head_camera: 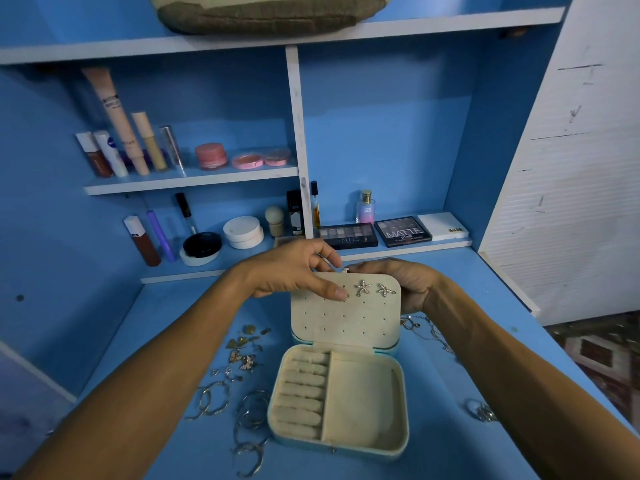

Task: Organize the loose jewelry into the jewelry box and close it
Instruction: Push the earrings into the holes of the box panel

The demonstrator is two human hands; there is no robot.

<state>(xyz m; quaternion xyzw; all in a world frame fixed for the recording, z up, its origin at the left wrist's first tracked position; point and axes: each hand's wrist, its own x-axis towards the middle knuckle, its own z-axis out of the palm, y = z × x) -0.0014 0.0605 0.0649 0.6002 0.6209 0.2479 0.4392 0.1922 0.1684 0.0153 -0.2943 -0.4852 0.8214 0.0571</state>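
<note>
Right now you are holding your left hand [294, 271] at the eleven o'clock corner of the cream, hole-dotted upright lid [346, 320]. It belongs to the pale teal, cream-lined jewelry box [341, 441], which is standing open on the blue tabletop [440, 455]. Your thumb is pressing a small gold earring [346, 297] against the front of the panel and your fingers are curling over the top edge, making a narrow pinch on the lid. Your right hand [412, 285] is cupping the lid's one o'clock corner from behind, with fingers wrapping round its back and mostly hiding there.

Two sparkly starfish-shaped earrings [363, 288] are sitting side by side in the panel's top row, just right of your thumb.

Loose pieces are lying around the box base:
- Gold leaf and butterfly earrings [242, 355] are lying at ten o'clock.
- Thin metal hoops and bangles [249, 410] are spreading from nine towards seven o'clock, near the box wall.
- Fine chain necklaces [426, 330] are trailing at two o'clock beside your right forearm.
- Blurred silver rings [481, 412] are resting at three o'clock, well apart from the box.
</note>
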